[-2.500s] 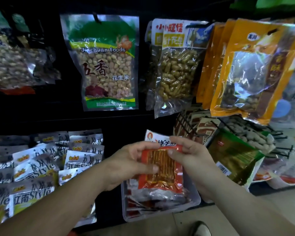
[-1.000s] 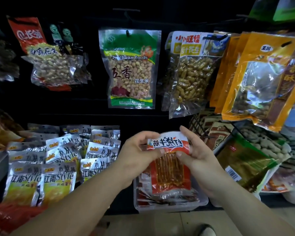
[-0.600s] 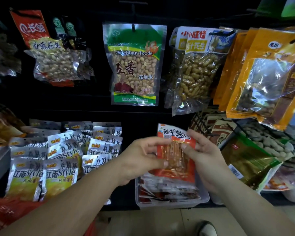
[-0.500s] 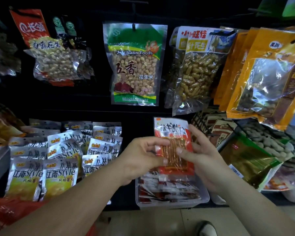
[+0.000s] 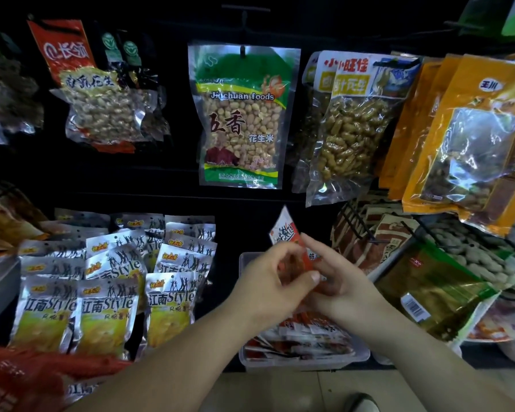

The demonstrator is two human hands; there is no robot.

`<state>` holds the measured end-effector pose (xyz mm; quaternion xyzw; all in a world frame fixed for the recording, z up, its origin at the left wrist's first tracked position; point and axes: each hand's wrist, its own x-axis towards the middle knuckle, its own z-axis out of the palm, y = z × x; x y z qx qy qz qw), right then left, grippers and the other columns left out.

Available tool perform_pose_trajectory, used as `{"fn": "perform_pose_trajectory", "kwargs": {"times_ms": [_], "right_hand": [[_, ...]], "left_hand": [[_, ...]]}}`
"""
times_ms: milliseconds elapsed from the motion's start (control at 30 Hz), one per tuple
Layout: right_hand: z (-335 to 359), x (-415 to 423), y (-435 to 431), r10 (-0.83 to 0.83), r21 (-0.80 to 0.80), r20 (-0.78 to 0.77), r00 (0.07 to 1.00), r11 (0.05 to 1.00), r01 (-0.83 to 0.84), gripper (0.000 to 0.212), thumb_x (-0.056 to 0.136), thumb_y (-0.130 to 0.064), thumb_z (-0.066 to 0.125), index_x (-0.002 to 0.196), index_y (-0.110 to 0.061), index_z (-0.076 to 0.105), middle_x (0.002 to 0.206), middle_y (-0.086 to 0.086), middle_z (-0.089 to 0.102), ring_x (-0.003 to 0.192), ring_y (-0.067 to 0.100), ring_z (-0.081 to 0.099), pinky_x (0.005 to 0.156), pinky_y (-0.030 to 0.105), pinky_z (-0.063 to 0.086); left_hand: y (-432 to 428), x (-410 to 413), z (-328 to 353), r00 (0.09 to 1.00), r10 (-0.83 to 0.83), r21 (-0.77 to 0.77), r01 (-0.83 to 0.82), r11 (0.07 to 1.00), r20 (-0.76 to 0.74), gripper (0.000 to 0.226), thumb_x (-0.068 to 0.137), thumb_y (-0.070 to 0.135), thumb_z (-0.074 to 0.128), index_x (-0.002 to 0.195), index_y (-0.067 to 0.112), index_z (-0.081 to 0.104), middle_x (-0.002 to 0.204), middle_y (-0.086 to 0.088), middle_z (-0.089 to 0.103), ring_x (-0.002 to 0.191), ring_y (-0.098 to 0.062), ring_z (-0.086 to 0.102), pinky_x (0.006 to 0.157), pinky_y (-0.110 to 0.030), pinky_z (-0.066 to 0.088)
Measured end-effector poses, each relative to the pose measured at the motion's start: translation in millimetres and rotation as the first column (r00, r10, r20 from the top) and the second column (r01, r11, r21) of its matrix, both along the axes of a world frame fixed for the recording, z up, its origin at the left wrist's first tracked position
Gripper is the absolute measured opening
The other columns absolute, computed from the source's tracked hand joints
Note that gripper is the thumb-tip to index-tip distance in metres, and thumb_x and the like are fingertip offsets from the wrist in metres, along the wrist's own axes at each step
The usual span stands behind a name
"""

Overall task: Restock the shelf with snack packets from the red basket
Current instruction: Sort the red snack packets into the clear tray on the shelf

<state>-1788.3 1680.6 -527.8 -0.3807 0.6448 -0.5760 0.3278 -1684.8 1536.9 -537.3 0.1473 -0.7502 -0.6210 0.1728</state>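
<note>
While my left hand and right hand pinch a red packet above the bin, it isn't in yet.

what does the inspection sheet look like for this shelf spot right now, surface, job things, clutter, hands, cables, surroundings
surface: dark shelf wall; clear bin low in the middle, holding red packets
job's things: red snack packet tilted, held above the clear bin; red basket at lower left
clutter: silver-yellow packets in rows at left; peanut bag hanging; orange bags at right
grippers: left hand and right hand both pinch the red snack packet
cables: nothing seen
surroundings: tiled floor; shoe
</note>
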Motion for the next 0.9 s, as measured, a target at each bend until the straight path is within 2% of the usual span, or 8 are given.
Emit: {"fn": "perform_pose_trajectory", "kwargs": {"times_ms": [167, 333, 467, 533, 633, 733, 833, 900], "right_hand": [[-9, -5, 3, -0.084, 0.087, -0.027, 0.996, 0.993, 0.086, 0.070, 0.099, -0.003, 0.068, 0.145, -0.053, 0.050, 0.123, -0.004, 0.074, 0.113, 0.023, 0.070, 0.095, 0.033, 0.059], [-28, -33, 9, -0.354, 0.068, -0.599, 0.718, 0.871, 0.487, 0.065, 0.093, -0.027, 0.078, 0.148, -0.045, 0.047, 0.136, -0.018, 0.050, 0.117, -0.010, 0.048, 0.087, -0.002, 0.039], [-35, -66, -6, -0.193, 0.243, -0.695, 0.693, 0.844, 0.479, 0.074, 0.092, -0.035, 0.078, 0.155, -0.040, 0.040, 0.140, -0.020, 0.054, 0.132, 0.003, 0.048, 0.105, 0.025, 0.047], [-40, -80, -21, -0.174, 0.302, -0.656, 0.734, 0.831, 0.467, 0.046, 0.093, -0.034, 0.077, 0.134, -0.040, 0.058, 0.119, -0.017, 0.065, 0.116, 0.010, 0.061, 0.087, 0.024, 0.049], [-58, -97, -39, -0.141, 0.364, -0.618, 0.773, 0.820, 0.440, 0.014, 0.097, -0.032, 0.072, 0.104, -0.035, 0.060, 0.094, -0.006, 0.066, 0.088, 0.019, 0.064, 0.066, 0.031, 0.046], [-79, -109, -49, -0.062, 0.424, -0.682, 0.729, 0.778, 0.463, 0.017, 0.100, -0.028, 0.068, 0.102, -0.038, 0.054, 0.090, -0.004, 0.065, 0.078, 0.020, 0.063, 0.064, 0.039, 0.050], [-103, -119, -56, 0.069, 0.480, -0.762, 0.644, 0.727, 0.491, 0.028, 0.098, -0.018, 0.065, 0.103, -0.039, 0.047, 0.091, -0.004, 0.061, 0.076, 0.020, 0.060, 0.056, 0.032, 0.043], [-124, -121, -59, 0.244, 0.625, -0.722, 0.647, 0.631, 0.459, 0.033, 0.096, -0.014, 0.065, 0.103, -0.038, 0.043, 0.094, -0.001, 0.061, 0.083, 0.025, 0.064, 0.063, 0.035, 0.049]], "left_hand": [[-14, -17, -20, 0.992, 0.121, 0.030, -0.122, 0.992, 0.040, 0.039, 0.089, 0.000, 0.070, 0.090, 0.034, 0.051, 0.082, 0.008, 0.072, 0.066, 0.002, 0.067, 0.056, -0.015, 0.049], [-25, -38, -43, 0.989, 0.040, -0.007, -0.039, 0.999, 0.143, 0.032, 0.091, -0.005, 0.062, 0.096, 0.024, 0.050, 0.071, 0.011, 0.061, 0.052, 0.009, 0.056, 0.048, -0.010, 0.041], [-31, -55, -59, 0.983, -0.013, 0.028, 0.008, 1.000, 0.181, 0.032, 0.094, -0.002, 0.064, 0.105, 0.026, 0.053, 0.093, 0.001, 0.075, 0.083, -0.009, 0.073, 0.074, -0.029, 0.060], [-36, -61, -70, 0.985, -0.017, 0.049, 0.009, 0.999, 0.174, 0.037, 0.095, -0.002, 0.064, 0.114, 0.028, 0.054, 0.100, 0.000, 0.077, 0.090, -0.017, 0.075, 0.080, -0.038, 0.063], [-51, -71, -94, 0.979, 0.026, 0.074, -0.041, 0.996, 0.203, 0.060, 0.094, -0.003, 0.067, 0.140, 0.030, 0.048, 0.110, 0.002, 0.069, 0.089, -0.008, 0.073, 0.077, -0.028, 0.063], [-68, -76, -120, 0.969, 0.060, 0.097, -0.085, 0.992, 0.238, 0.067, 0.090, -0.006, 0.071, 0.142, 0.027, 0.048, 0.111, 0.007, 0.056, 0.088, -0.001, 0.064, 0.076, -0.016, 0.055], [-77, -82, -136, 0.948, 0.087, 0.135, -0.134, 0.982, 0.306, 0.058, 0.093, -0.007, 0.064, 0.143, 0.020, 0.049, 0.111, 0.002, 0.053, 0.094, -0.010, 0.065, 0.080, -0.024, 0.056], [-77, -85, -141, 0.939, 0.125, 0.091, -0.162, 0.983, 0.320, 0.067, 0.092, -0.008, 0.064, 0.151, 0.015, 0.042, 0.107, 0.010, 0.057, 0.086, 0.001, 0.066, 0.068, -0.007, 0.051]]}}
